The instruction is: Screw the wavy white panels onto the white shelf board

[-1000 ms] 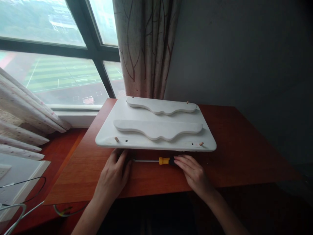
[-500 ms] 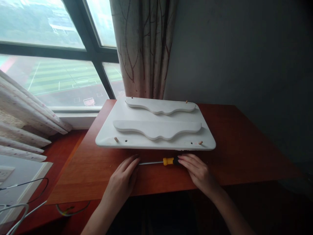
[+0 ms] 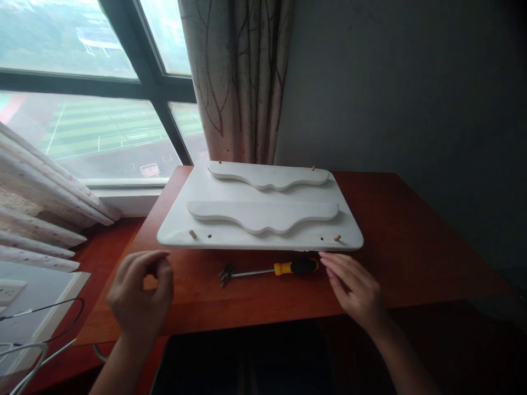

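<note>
A white board [image 3: 255, 238] with rounded corners lies on the brown table [image 3: 411, 241]. Two wavy-edged white pieces, a rear one [image 3: 267, 174] and a front one [image 3: 263, 215], rest on it, and short wooden pegs stand near its corners. In front of the board lies a screwdriver [image 3: 284, 268] with a yellow and black handle, its tip at a small pile of screws [image 3: 226, 273]. My left hand [image 3: 144, 288] is raised left of the screws, fingers curled with thumb near fingertips, nothing visible in them. Just right of the handle, my right hand [image 3: 354, 282] has its fingers together; whether they hold anything is unclear.
Behind the table's left side are a window [image 3: 102, 131] and a patterned curtain [image 3: 242, 82]. A wall [image 3: 391, 93] stands behind the right side. Cables [image 3: 45, 362] and a wall socket [image 3: 10, 293] are at the lower left.
My left hand has moved left, away from the screwdriver tip, uncovering the pile of screws. My right hand has shifted right, off the screwdriver handle.
</note>
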The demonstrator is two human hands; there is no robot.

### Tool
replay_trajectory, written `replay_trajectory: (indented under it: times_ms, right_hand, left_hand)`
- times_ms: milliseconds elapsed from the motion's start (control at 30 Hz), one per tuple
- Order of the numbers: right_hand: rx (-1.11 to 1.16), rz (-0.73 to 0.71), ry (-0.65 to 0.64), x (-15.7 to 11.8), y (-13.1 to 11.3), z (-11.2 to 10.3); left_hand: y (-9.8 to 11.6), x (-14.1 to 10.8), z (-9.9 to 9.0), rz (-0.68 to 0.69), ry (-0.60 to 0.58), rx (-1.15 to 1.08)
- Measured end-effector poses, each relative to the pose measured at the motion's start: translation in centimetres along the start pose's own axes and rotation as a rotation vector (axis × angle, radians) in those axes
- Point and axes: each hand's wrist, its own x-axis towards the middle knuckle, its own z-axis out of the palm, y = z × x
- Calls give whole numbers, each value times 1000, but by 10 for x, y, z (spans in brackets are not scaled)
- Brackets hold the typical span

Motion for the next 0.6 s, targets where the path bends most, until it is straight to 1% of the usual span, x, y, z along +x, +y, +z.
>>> replay_trajectory:
  times_ms: [33, 67, 100, 133, 167, 233, 300, 367, 400, 500, 600]
  right_hand:
    - [-46, 63, 92, 0, 3, -7]
    - [-108, 137, 180, 1, 7, -13]
    - [-176, 216, 247, 1, 12, -17]
    - [-243, 296, 281, 2, 19, -21]
    - [-303, 370, 283, 3, 26, -23]
    - [-380, 505, 218, 5, 42, -22]
    - [-367, 631, 128, 5, 56, -18]
    - [-276, 730, 74, 4, 67, -14]
    - [-214, 765, 70, 4, 71, -12]
    - [-59, 824, 114, 2, 75, -9]
    - [25, 834, 139, 2, 75, -9]
  left_hand:
    - [-7, 11, -1, -49, 28, 67]
    - [-14, 21, -2, -89, 9, 131]
    - [-20, 30, -2, -138, -61, 177]
    - [-26, 37, -1, -192, -144, 182]
    - [-30, 42, 0, -237, -217, 174]
    - [-35, 47, 3, -292, -328, 130]
    - [-37, 47, 6, -318, -354, 97]
    - [-38, 46, 7, -351, -354, 40]
    - [-39, 46, 7, -374, -363, -8]
    - [-42, 48, 7, -413, -433, -160]
    - [-40, 50, 5, -405, -447, -165]
